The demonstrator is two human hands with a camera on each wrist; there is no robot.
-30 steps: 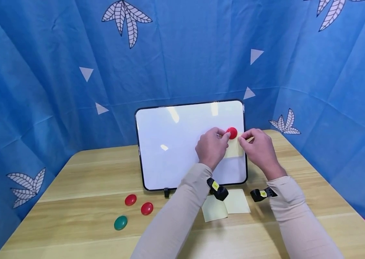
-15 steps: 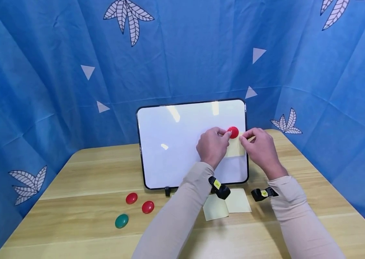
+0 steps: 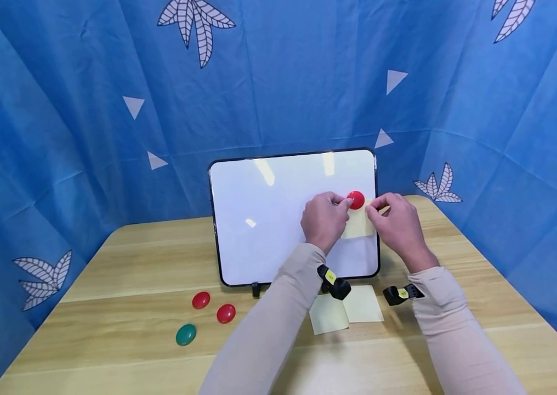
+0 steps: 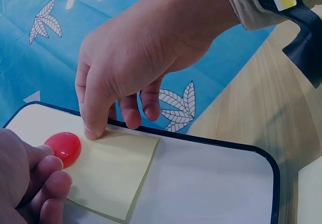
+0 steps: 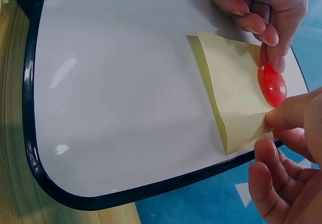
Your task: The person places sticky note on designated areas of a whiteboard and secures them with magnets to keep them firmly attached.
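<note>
On the whiteboard [image 3: 268,230], the curled left hand [image 3: 324,222] pinches a red disc [image 3: 357,199] over a yellow note [image 3: 359,226]; the right hand [image 3: 399,227], fingertips together, pinches the note's right corner.

Two beige sleeves [image 3: 265,323], black wrist cameras [image 3: 340,289] bearing yellow labels [image 3: 330,276]

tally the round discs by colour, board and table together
Red discs: 3
Green disc: 1
Total: 4
</note>
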